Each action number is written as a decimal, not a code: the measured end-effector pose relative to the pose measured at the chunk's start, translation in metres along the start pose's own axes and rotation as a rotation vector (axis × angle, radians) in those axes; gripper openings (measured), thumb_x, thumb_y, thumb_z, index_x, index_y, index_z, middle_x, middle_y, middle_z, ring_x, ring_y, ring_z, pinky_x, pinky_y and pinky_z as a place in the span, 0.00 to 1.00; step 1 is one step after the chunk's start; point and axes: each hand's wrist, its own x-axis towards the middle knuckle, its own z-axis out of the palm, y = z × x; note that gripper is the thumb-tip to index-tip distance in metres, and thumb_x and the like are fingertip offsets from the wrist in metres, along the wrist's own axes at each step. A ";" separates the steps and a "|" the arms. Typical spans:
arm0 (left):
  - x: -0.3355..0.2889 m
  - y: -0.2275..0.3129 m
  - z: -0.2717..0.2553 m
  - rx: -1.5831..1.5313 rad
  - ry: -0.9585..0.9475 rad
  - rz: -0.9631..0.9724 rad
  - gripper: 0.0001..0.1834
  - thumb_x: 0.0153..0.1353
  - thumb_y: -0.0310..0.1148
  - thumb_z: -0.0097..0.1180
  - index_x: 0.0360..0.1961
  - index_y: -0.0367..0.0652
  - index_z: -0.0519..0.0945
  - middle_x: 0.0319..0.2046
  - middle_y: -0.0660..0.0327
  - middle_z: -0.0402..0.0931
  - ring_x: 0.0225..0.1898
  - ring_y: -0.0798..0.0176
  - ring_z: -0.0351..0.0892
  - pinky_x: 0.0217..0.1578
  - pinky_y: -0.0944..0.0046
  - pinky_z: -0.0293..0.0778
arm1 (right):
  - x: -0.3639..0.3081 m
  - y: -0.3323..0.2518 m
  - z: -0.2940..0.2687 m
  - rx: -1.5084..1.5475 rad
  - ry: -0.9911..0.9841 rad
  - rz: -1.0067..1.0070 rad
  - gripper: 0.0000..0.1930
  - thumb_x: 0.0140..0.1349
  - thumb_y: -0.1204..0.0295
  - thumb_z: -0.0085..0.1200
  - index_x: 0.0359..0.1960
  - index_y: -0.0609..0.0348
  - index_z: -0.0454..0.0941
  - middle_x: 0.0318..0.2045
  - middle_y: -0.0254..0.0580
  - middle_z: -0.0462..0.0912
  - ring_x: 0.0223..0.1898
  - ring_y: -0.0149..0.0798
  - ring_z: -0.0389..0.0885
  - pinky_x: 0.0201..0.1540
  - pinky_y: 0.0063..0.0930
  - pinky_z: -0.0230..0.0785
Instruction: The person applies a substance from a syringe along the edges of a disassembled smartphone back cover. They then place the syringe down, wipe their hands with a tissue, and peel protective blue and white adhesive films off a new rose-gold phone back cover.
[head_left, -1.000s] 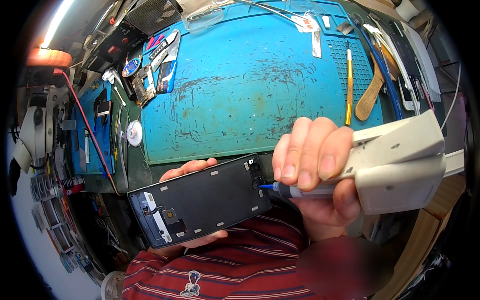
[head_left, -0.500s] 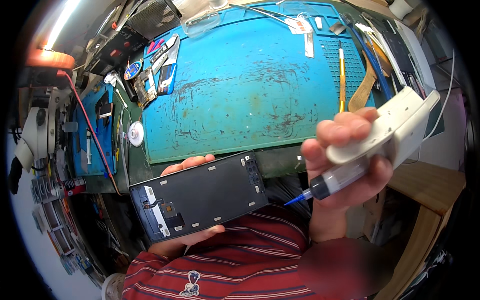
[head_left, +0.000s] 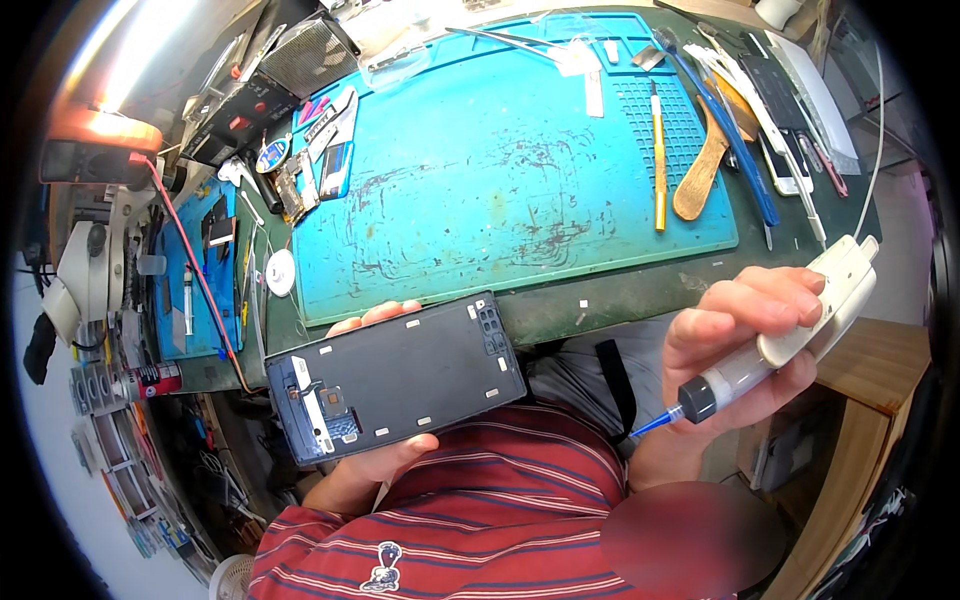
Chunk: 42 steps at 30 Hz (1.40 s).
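Note:
In my left hand point(head_left: 385, 460) lies a black phone frame point(head_left: 430, 370), a flat panel with small pale pads along its edges and a white strip with a flex part near its left end. My fingers curl over its far edge and the thumb rests along the near edge. My right hand point(head_left: 740, 315) is wrapped round a syringe dispenser point(head_left: 825, 310) with an off-white handle, a clear barrel and a black cap. Its blue needle tip point(head_left: 657, 422) points down and left, to the right of the phone frame and apart from it.
Beyond my hands a worn blue work mat point(head_left: 480, 200) covers the bench. A yellow-handled knife point(head_left: 658, 170), a wooden-handled brush point(head_left: 700, 180) and tweezers point(head_left: 500, 40) lie on or by it. On the left are a white spool point(head_left: 281, 272) and a red cable point(head_left: 180, 250); on the right, a wooden cabinet point(head_left: 870, 370).
My right hand has shifted right and down with the dispenser, so its tip is farther from the phone frame. The phone frame has moved slightly up, and the view has tilted a little.

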 end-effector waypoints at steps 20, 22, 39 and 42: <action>0.005 0.026 0.009 0.376 0.072 -0.041 0.57 0.44 0.49 0.77 0.68 0.45 0.51 0.66 0.53 0.55 0.69 0.51 0.55 0.66 0.47 0.61 | -0.007 -0.003 0.004 -0.222 0.143 -0.209 0.29 0.55 0.71 0.58 0.62 0.51 0.71 0.31 0.30 0.67 0.34 0.29 0.67 0.43 0.27 0.64; 0.006 0.026 0.011 0.371 0.090 -0.043 0.56 0.44 0.49 0.77 0.67 0.42 0.53 0.65 0.53 0.56 0.69 0.52 0.57 0.65 0.48 0.62 | -0.007 -0.002 0.005 -0.228 0.142 -0.210 0.29 0.55 0.71 0.58 0.62 0.51 0.71 0.31 0.30 0.68 0.33 0.29 0.67 0.42 0.28 0.63; 0.005 0.044 0.008 0.509 0.106 -0.151 0.56 0.44 0.45 0.77 0.66 0.33 0.55 0.58 0.52 0.65 0.58 0.59 0.71 0.56 0.61 0.70 | 0.007 0.021 0.010 -0.570 0.273 -0.383 0.30 0.49 0.77 0.55 0.60 0.56 0.71 0.43 0.35 0.73 0.49 0.37 0.72 0.57 0.35 0.67; 0.004 0.038 0.008 0.468 0.154 -0.100 0.54 0.46 0.45 0.76 0.66 0.35 0.55 0.61 0.52 0.63 0.60 0.58 0.70 0.57 0.60 0.70 | 0.011 0.025 0.010 -0.612 0.095 -0.331 0.33 0.46 0.80 0.55 0.60 0.54 0.71 0.49 0.33 0.76 0.62 0.42 0.69 0.71 0.50 0.54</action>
